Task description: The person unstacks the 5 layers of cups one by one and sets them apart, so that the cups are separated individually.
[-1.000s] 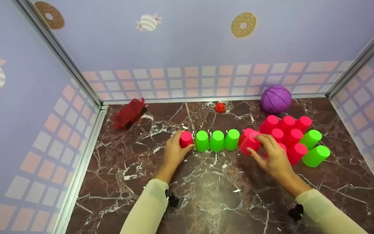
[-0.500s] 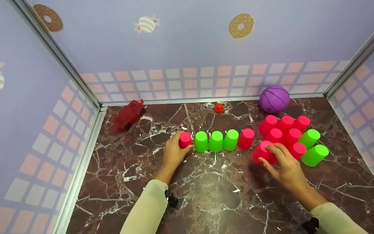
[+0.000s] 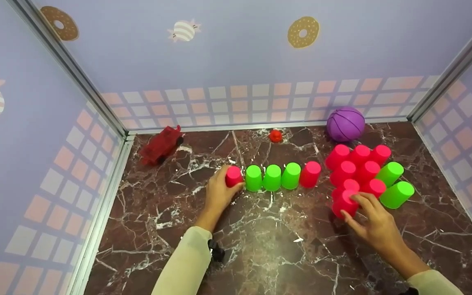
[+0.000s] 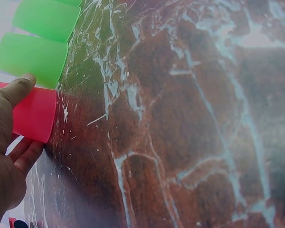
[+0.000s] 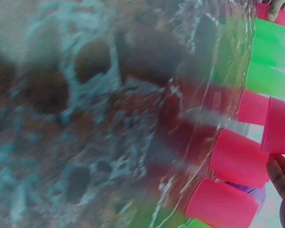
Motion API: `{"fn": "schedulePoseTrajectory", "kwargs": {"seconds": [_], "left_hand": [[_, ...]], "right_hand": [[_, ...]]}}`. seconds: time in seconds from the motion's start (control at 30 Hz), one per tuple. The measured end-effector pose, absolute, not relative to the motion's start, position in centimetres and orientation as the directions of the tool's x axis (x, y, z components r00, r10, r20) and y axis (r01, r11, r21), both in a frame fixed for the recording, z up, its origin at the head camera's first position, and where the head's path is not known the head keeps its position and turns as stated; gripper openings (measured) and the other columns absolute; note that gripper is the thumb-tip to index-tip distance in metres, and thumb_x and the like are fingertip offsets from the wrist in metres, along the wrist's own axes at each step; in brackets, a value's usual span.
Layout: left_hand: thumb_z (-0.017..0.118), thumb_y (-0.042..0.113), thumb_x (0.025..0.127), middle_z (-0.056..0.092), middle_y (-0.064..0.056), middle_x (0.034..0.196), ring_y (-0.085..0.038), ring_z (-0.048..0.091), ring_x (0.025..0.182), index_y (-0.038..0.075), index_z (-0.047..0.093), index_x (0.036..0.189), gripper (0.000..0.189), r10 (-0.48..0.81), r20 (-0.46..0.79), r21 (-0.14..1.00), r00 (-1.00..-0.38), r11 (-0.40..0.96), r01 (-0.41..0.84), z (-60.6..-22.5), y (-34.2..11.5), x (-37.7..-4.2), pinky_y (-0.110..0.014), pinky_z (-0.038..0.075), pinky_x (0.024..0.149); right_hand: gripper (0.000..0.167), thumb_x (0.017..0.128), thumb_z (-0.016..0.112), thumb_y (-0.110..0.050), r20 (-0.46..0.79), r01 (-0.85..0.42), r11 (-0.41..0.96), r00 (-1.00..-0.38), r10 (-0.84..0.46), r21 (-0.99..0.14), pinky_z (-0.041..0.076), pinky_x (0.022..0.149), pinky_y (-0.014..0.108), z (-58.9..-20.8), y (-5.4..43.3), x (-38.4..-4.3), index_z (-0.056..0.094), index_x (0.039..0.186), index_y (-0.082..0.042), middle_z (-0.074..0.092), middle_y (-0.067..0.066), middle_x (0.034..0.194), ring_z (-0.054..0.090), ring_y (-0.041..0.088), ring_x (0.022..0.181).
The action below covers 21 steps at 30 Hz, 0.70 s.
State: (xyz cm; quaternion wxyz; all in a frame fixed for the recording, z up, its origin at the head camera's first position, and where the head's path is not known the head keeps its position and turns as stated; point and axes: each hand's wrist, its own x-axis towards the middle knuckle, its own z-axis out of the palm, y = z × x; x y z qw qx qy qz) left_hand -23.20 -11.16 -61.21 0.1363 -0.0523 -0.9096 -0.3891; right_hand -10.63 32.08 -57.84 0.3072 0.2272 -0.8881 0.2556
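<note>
In the head view, my left hand (image 3: pixel 217 192) grips an upside-down pink cup (image 3: pixel 233 177) at the left end of a row. In the left wrist view, its thumb lies along that cup's side, close to a green cup (image 4: pixel 31 59). Three green cups (image 3: pixel 272 178) and another pink cup (image 3: pixel 310 175) continue the row rightward. My right hand (image 3: pixel 377 223) pinches an upside-down pink cup (image 3: pixel 344 205) at the near left of a cup cluster. The right wrist view shows this held cup (image 5: pixel 280 126) raised off the table, overlapping a standing pink cup (image 5: pixel 237 159).
The cluster holds several pink cups (image 3: pixel 343 173), with two green cups (image 3: pixel 398 195) on its right. Behind it sits a purple ball (image 3: pixel 346 124). A small red object (image 3: pixel 275 136) and a red toy vehicle (image 3: pixel 161 145) lie toward the back wall (image 3: pixel 236 57).
My right hand has carried the pink cup rightward and nearer, from beside the row's right end to the cluster's front. The left hand keeps its grip in place.
</note>
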Motion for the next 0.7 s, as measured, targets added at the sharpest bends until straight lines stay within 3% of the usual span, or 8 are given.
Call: {"fn": "schedulePoseTrajectory", "kwargs": {"seconds": [0.1,0.17,0.27,0.43,0.7], "left_hand": [[0.100,0.025,0.079,0.080,-0.017,0.120,-0.041,0.078,0.111,0.012,0.069,0.130,0.061,-0.011,0.286,0.697,-0.958,0.689,0.200,-61.3,-11.2,-23.2,-0.059,0.062,0.097],[0.100,0.026,0.078,0.080,-0.018,0.120,-0.042,0.078,0.111,0.012,0.069,0.130,0.062,-0.011,0.288,0.704,-0.957,0.680,0.204,-61.6,-11.4,-23.4,-0.061,0.061,0.097],[0.101,0.031,0.076,0.080,-0.016,0.118,-0.042,0.078,0.108,0.015,0.068,0.130,0.065,-0.018,0.323,0.689,-0.946,0.689,0.223,-63.1,-11.5,-24.1,-0.061,0.062,0.093],[0.102,0.036,0.074,0.080,-0.014,0.113,-0.039,0.079,0.102,0.019,0.068,0.128,0.066,-0.020,0.394,0.655,-0.919,0.707,0.265,-64.8,-11.8,-24.8,-0.059,0.062,0.085],[0.100,0.026,0.077,0.080,-0.016,0.115,-0.042,0.079,0.107,0.013,0.069,0.128,0.061,-0.012,0.345,0.682,-0.938,0.690,0.242,-61.7,-11.3,-23.5,-0.064,0.061,0.091]], "right_hand": [[0.044,0.099,0.082,-0.032,0.660,-0.548,0.774,-0.713,-0.236,-0.316,0.061,0.083,0.015,-58.3,32.8,-10.2,0.071,0.125,0.001,0.072,0.017,0.121,0.074,0.025,0.088],[0.048,0.086,0.091,-0.017,0.645,-0.529,0.784,-0.730,-0.225,-0.325,0.061,0.082,0.016,-58.6,33.3,-9.8,0.071,0.126,0.000,0.072,0.016,0.122,0.074,0.024,0.087],[0.060,0.071,0.096,-0.002,0.634,-0.499,0.806,-0.744,-0.210,-0.318,0.062,0.077,0.020,-59.1,34.1,-9.4,0.070,0.125,0.001,0.073,0.015,0.121,0.073,0.024,0.085],[0.063,0.069,0.097,0.001,0.627,-0.465,0.833,-0.754,-0.194,-0.301,0.062,0.077,0.021,-59.6,35.6,-9.0,0.067,0.125,0.003,0.072,0.019,0.118,0.075,0.028,0.086],[0.058,0.073,0.092,-0.007,0.612,-0.400,0.864,-0.778,-0.143,-0.305,0.061,0.073,0.022,-60.1,38.2,-8.2,0.064,0.123,0.006,0.069,0.020,0.111,0.068,0.024,0.084]]}}
